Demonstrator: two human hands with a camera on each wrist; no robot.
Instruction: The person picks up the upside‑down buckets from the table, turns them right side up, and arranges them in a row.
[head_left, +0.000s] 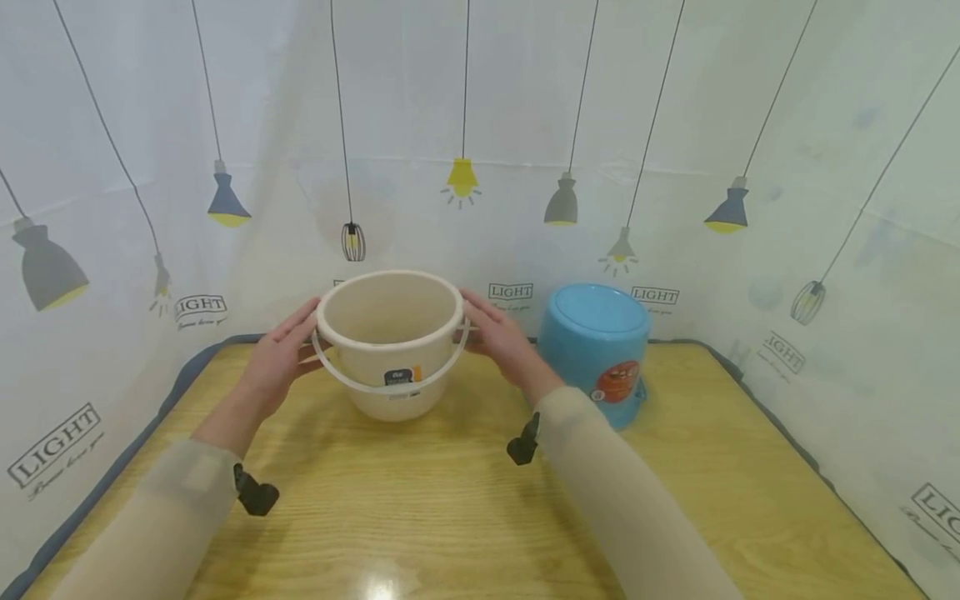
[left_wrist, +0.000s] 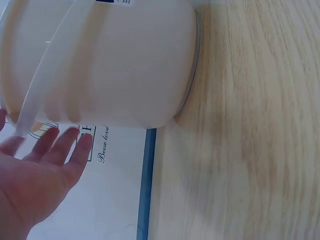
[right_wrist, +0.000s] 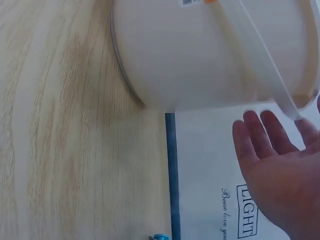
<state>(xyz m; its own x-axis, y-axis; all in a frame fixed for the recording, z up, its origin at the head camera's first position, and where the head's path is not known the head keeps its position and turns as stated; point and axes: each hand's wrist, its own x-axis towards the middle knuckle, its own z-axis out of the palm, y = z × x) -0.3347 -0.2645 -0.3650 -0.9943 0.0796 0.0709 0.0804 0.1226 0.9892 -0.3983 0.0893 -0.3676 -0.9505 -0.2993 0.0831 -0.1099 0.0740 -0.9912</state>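
Observation:
A cream plastic bucket [head_left: 397,367] stands upright on the wooden table, its mouth facing up. Its pale handle [head_left: 360,385] hangs down across the front, over a dark blue and orange label. My left hand [head_left: 273,362] is at the left side of the rim, near the handle's end. On the opposite side is my right hand [head_left: 502,342], also close to the rim. Both wrist views show the fingers of the left hand [left_wrist: 42,175] and the right hand [right_wrist: 285,160] spread and extended beside the bucket wall, not wrapped round it.
A blue bucket [head_left: 596,350] with a red label sits upside down to the right, just beyond my right forearm. The wooden table [head_left: 420,508] ends in a dark blue border at the back. White curtains [head_left: 405,108] printed with lamps surround it.

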